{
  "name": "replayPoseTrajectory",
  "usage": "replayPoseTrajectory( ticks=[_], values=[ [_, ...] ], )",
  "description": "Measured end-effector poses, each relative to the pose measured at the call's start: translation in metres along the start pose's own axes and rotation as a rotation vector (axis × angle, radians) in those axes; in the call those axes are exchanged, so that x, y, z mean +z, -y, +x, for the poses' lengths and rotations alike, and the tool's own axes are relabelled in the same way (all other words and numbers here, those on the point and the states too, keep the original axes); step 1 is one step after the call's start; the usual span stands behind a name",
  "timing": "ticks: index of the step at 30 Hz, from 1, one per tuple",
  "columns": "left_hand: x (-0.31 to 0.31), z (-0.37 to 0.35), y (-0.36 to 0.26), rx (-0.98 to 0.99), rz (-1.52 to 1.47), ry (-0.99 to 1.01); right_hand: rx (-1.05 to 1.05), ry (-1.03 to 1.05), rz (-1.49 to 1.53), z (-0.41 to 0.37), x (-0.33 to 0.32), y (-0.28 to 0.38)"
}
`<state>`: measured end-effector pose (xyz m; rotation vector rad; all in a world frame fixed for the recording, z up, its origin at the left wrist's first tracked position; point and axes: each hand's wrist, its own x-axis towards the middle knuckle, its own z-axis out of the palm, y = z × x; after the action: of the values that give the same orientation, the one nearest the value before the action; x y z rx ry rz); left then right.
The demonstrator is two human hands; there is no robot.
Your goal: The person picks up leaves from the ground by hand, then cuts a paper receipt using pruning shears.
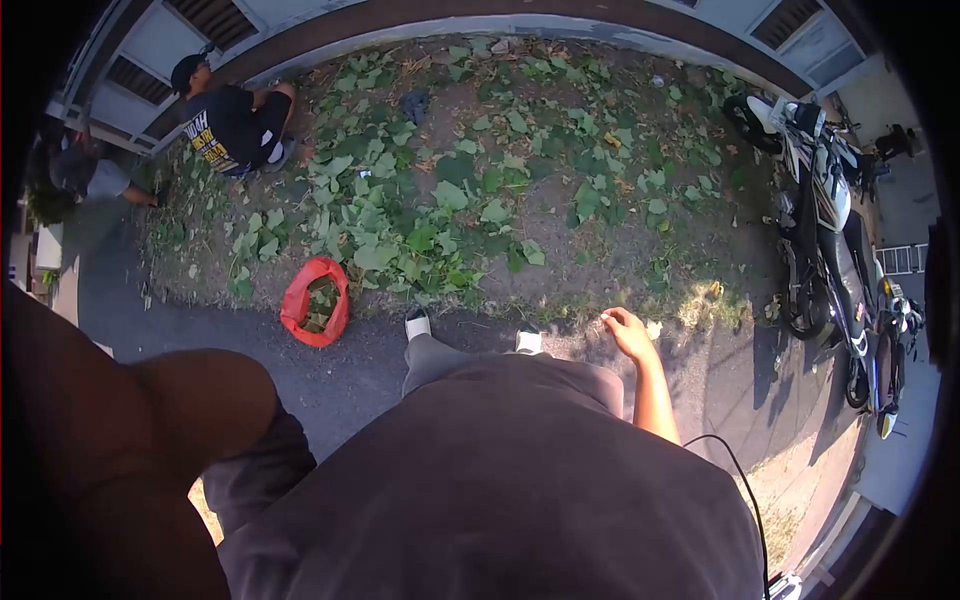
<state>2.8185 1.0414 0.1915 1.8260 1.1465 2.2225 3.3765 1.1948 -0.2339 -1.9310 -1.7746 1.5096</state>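
My right hand (628,335) hangs low at my right side, over the edge between pavement and planted ground. Its fingers are loosely bent and apart, and nothing shows in them. My left arm (190,410) is raised close to the camera, dark and large at the left; its hand lies outside the view. In front of my feet, slightly left, stands a red bag (335,332) with its mouth open, holding dry brownish leaves (318,305). Green leafy vines (440,235) spread over the soil ahead of me.
A person in a dark printed T-shirt (225,125) squats among the vines at the upper left. Another person (85,170) is at the far left edge. Motorcycles (835,235) stand along the right. A low wall (540,25) bounds the plot at the back.
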Motion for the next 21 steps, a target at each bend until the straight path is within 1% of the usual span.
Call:
replayPoseTrajectory(
  ticks=[2, 3, 4, 5, 6, 8, 9, 10, 11, 12, 16, 20, 21],
  values=[
    [-0.028, 0.011, 0.007, 0.019, -0.009, 0.008, 0.062, -0.021, 0.035, 0.005, 0.035, -0.009],
    [-0.042, 0.015, 0.014, 0.028, -0.022, 0.005, 0.057, 0.014, 0.188, 0.026, 0.052, -0.028],
    [-0.059, 0.021, 0.024, 0.011, -0.021, 0.008, 0.089, 0.044, 0.352, 0.025, 0.080, -0.058],
    [-0.071, 0.031, 0.038, -0.013, -0.034, 0.024, 0.203, 0.022, 0.380, -0.017, 0.118, -0.078],
    [-0.081, 0.040, 0.053, -0.025, -0.055, 0.038, 0.399, -0.019, 0.425, -0.050, 0.156, -0.078],
    [-0.109, 0.048, 0.072, 0.011, -0.066, 0.014, 0.633, -0.083, 0.438, -0.024, 0.182, -0.052],
    [-0.122, 0.053, 0.080, 0.023, -0.063, 0.005, 0.238, 0.185, -0.131, -0.016, 0.224, -0.125],
    [-0.131, 0.057, 0.086, 0.029, -0.056, 0.020, -0.220, 0.196, -0.697, -0.009, 0.264, -0.192],
    [-0.137, 0.062, 0.094, 0.035, -0.041, 0.034, 0.392, 0.226, 0.047, -0.023, 0.297, -0.174],
    [-0.138, 0.065, 0.104, 0.032, -0.034, 0.050, 0.509, 0.210, 0.125, -0.038, 0.318, -0.152],
    [-0.121, 0.057, 0.143, -0.001, -0.035, 0.022, 0.520, 0.232, 0.054, -0.082, 0.335, -0.119],
    [-0.123, 0.070, 0.157, 0.020, -0.017, 0.009, 0.458, 0.258, 0.001, -0.076, 0.348, -0.095],
    [-0.128, 0.088, 0.157, 0.191, 0.076, 0.080, 0.431, 0.260, -0.009, -0.071, 0.347, -0.090]
  ],
)
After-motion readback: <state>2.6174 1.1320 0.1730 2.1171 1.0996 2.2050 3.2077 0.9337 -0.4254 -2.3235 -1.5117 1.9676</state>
